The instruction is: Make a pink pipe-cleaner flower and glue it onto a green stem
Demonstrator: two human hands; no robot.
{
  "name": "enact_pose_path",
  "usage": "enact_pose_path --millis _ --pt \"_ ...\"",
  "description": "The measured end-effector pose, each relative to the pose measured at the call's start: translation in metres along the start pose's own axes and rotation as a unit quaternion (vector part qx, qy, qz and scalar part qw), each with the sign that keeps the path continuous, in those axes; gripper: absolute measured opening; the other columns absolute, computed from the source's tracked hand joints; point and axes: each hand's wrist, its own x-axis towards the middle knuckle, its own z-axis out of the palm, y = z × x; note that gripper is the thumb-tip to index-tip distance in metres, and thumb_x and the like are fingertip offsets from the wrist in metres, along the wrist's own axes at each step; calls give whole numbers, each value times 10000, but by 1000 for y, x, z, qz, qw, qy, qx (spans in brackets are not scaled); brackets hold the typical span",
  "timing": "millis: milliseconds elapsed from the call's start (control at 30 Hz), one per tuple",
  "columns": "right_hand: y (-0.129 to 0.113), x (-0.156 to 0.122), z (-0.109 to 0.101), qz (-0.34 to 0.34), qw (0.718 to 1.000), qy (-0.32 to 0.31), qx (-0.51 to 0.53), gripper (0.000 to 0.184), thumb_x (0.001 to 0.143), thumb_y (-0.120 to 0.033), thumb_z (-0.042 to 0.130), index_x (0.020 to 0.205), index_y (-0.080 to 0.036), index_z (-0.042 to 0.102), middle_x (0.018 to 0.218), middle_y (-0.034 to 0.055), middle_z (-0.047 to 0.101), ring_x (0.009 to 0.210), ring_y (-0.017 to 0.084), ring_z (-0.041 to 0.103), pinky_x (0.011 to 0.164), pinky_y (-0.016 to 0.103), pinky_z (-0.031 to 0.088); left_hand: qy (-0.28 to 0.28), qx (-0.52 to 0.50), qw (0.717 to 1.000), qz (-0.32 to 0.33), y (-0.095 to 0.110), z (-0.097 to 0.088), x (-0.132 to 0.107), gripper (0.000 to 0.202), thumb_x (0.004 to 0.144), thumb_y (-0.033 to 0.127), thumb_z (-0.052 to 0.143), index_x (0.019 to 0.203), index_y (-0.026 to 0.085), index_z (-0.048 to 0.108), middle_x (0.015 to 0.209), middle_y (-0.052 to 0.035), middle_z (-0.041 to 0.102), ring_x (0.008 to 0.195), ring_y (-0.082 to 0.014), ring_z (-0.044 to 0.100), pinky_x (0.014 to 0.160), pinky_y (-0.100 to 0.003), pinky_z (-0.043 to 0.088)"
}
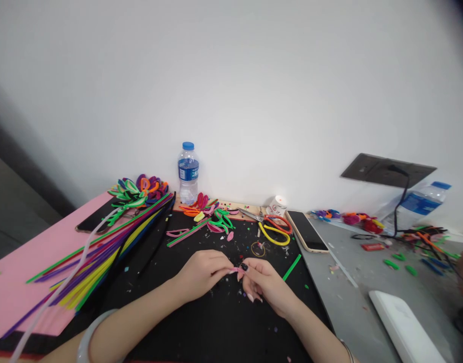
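A: Starting at the left, what is lying there?

B: A pink sheet is covering the left end of the desk, and a bundle of long craft stems in green, purple and yellow is fanning across it onto the black mat. A cluster of bent loops is sitting at the top of the bundle, with a dark phone partly under it.

A: And the hands?

B: The left hand is hovering low over the mat, its fingertips pinching narrowly on one end of a small pink piece. The right hand is meeting it, thumb and forefinger closing tight on the other end. So the pink piece is sitting between both hands, just above the middle of the mat. A pale bangle is circling the left wrist.

A: What is lying behind them?

B: A water bottle is standing by the wall. To its right, scissors with red and yellow handles are lying near a second phone.

A: Further right?

B: A grey surface is carrying scattered scraps, another bottle lying on its side, and a white block at the near edge.
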Motion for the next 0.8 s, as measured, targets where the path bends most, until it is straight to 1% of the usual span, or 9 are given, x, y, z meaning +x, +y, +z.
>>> enact_pose_path --millis 133,300,467,567,800 --pt "1 1 -3 -15 1000 1 -23 258 842 -396 516 763 -153 552 423 -55 531 315 47 329 329 170 180 -7 -26 999 -47 1 0 0 182 867 208 514 837 167 688 777 -32 702 708 -130 619 684 -209 451" --pt "3 0 -3 -19 999 8 -41 220 832 -351 528 758 -148 567 424 -63 516 324 40 304 349 176 173 -13 -84 991 -106 5 -1 2 148 832 199 566 789 167 703 739 -18 703 674 -119 620 667 -193 442" --pt "2 0 1 -24 999 21 -22 237 818 -363 553 730 -143 565 409 -64 499 331 37 299 367 186 141 -13 -123 984 -130 9 0 4 151 814 179 580 747 152 713 668 -14 691 616 -111 606 634 -185 432" --pt "2 0 1 -31 999 29 0 240 814 -364 570 718 -145 556 408 -63 502 328 35 302 368 189 130 -2 -141 979 -148 10 0 4 151 806 191 589 738 147 716 655 -17 689 598 -112 603 612 -186 433" --pt "-1 1 2 -44 997 29 47 345 853 -437 491 742 -133 610 411 -38 513 330 53 325 360 193 169 20 -189 962 -195 9 2 6 139 779 167 588 727 126 711 623 -20 671 548 -112 589 558 -188 438"
